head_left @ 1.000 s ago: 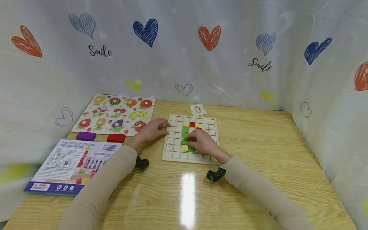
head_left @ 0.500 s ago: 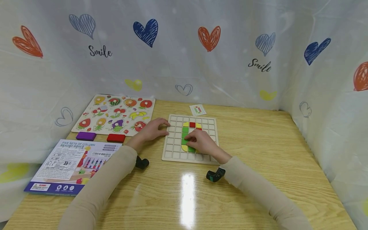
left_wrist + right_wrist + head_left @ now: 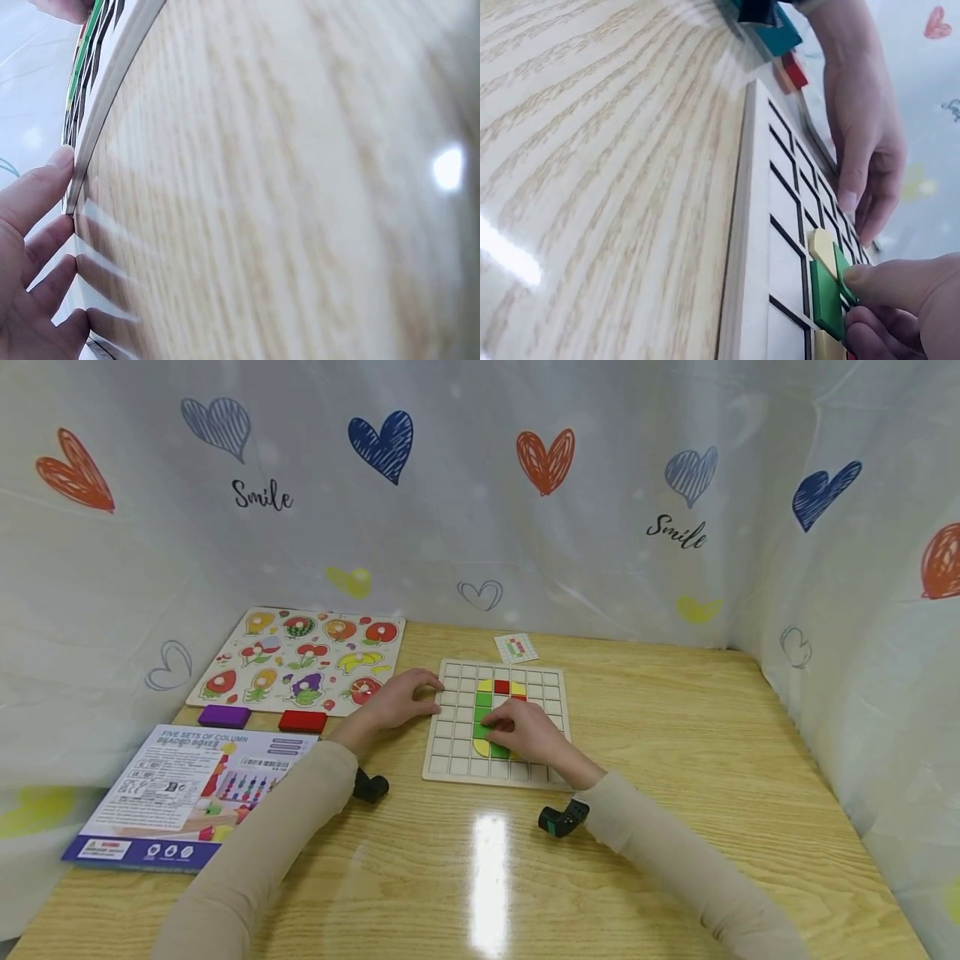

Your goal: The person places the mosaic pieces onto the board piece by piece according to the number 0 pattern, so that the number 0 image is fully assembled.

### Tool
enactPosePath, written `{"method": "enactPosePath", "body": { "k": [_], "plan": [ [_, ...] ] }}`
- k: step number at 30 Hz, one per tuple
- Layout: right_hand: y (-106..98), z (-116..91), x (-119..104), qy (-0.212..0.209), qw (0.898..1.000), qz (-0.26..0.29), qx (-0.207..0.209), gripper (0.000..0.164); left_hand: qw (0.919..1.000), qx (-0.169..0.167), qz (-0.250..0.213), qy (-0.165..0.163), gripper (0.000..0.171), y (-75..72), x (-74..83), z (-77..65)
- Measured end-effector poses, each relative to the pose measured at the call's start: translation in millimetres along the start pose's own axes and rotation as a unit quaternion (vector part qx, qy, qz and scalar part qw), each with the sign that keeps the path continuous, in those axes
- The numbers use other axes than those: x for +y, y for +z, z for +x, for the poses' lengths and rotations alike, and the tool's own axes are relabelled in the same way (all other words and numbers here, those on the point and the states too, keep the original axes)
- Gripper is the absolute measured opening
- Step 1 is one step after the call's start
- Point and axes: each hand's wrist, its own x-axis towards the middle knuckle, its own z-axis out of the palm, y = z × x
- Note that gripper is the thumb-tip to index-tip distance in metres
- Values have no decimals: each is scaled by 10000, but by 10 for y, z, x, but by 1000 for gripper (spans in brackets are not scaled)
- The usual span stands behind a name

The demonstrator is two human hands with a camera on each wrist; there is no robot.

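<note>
A square wooden grid board (image 3: 442, 767) lies on the table with coloured tiles in its middle cells. My left hand (image 3: 405, 700) touches the board's left edge; its thumb (image 3: 58, 161) is at the rim and its fingers are loosely bent. My right hand (image 3: 525, 728) is over the tiles. In the right wrist view, its thumb and curled fingers pinch a green tile (image 3: 843, 264) beside a pale yellow rounded tile (image 3: 823, 247) and another green tile (image 3: 826, 300). A red tile (image 3: 502, 687) sits at the top of the pattern. My right hand hides some tiles.
Behind the board lies a small pattern card (image 3: 516, 647). To the left are a fruit puzzle board (image 3: 247, 672), a purple block (image 3: 225, 717), a red block (image 3: 303, 721) and a printed box (image 3: 172, 802). A heart-printed curtain (image 3: 600, 552) surrounds the table.
</note>
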Motion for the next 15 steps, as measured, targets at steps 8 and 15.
{"method": "enactPosePath", "body": {
  "k": [8, 15],
  "plan": [
    [-36, -61, 92, 283, 9984, 459, 167, 23, 10000, 9, 89, 20, 35, 17, -20, 16],
    [-145, -202, 189, 871, 9906, 873, 599, 25, 9999, 6, 103, -9, 34, 21, -28, 11]
  ]
}}
